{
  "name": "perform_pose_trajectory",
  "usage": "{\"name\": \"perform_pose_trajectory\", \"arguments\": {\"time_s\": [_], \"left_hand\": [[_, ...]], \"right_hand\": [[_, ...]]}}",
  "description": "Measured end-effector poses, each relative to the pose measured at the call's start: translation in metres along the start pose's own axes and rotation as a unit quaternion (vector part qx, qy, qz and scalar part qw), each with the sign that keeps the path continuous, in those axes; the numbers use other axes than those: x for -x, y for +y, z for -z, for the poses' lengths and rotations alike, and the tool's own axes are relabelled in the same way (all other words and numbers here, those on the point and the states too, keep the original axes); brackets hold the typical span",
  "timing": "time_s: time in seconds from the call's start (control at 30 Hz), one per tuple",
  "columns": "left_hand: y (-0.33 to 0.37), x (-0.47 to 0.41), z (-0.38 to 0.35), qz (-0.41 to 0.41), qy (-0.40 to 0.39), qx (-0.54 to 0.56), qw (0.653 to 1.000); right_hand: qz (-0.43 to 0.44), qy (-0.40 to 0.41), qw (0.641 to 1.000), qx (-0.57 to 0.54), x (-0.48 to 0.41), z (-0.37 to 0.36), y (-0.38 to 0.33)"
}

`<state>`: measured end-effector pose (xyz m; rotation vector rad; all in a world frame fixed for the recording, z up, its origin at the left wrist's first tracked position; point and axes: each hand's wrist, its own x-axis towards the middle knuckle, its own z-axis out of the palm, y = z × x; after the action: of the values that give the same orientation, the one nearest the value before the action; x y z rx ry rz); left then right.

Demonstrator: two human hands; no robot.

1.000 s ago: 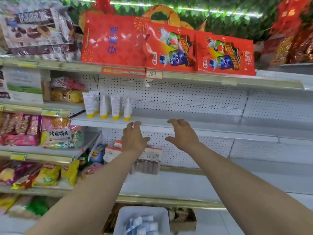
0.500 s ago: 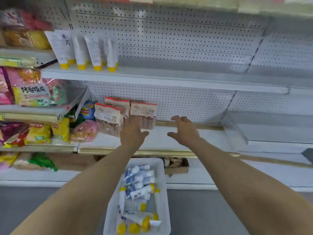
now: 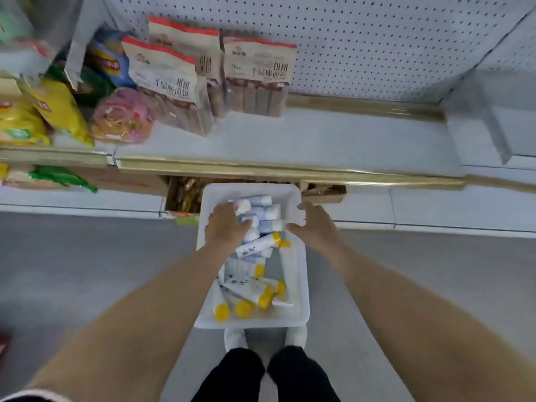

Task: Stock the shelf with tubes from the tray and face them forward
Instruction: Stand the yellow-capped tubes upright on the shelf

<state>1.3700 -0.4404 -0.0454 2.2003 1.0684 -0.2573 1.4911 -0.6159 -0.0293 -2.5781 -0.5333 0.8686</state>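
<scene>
several tubes (image 3: 255, 245) lie half hidden under the left hand (image 3: 226, 227) in the tray (image 3: 300, 285).

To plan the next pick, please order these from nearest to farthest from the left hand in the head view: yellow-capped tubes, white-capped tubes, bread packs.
1. White-capped tubes, far end of the tray, right at the left hand.
2. Yellow-capped tubes, near end of the tray.
3. Bread packs, up on the shelf.
</scene>
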Motion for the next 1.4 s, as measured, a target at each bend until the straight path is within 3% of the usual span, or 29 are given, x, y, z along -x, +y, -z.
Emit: {"name": "perform_pose_trajectory", "arguments": {"time_s": [0.27,0.4,0.57,0.7,0.8,0.9,1.13,1.3,1.4], "left_hand": [[-0.079,0.006,-0.091,0.185,-0.070,0.067,0.978],[-0.113,0.018,-0.113,0.267,-0.049,0.071,0.960],[-0.126,0.011,-0.138,0.286,-0.017,0.132,0.949],[-0.111,-0.004,-0.163,0.366,-0.047,0.239,0.898],[-0.105,-0.011,-0.179,0.415,-0.034,0.275,0.867],[-0.110,-0.026,-0.192,0.442,-0.027,0.246,0.862],[-0.091,-0.043,-0.187,0.500,-0.013,0.300,0.812],[-0.106,-0.055,-0.201,0.519,-0.039,0.299,0.800],[-0.128,-0.062,-0.223,0.526,-0.037,0.298,0.795]], "right_hand": [[-0.019,-0.154,0.988,0.008,-0.051,-0.099,0.051],[0.058,-0.169,0.983,0.028,-0.079,-0.131,0.051],[0.098,-0.150,0.980,0.086,-0.110,-0.165,0.045],[0.063,-0.205,0.968,0.133,-0.106,-0.185,0.061],[0.070,-0.197,0.971,0.114,-0.098,-0.193,0.077],[0.044,-0.208,0.974,0.082,-0.095,-0.191,0.080],[-0.090,-0.271,0.958,0.038,-0.101,-0.199,0.082],[-0.128,-0.207,0.968,-0.066,-0.098,-0.194,0.084],[-0.190,-0.197,0.948,-0.165,-0.091,-0.188,0.081]]}}
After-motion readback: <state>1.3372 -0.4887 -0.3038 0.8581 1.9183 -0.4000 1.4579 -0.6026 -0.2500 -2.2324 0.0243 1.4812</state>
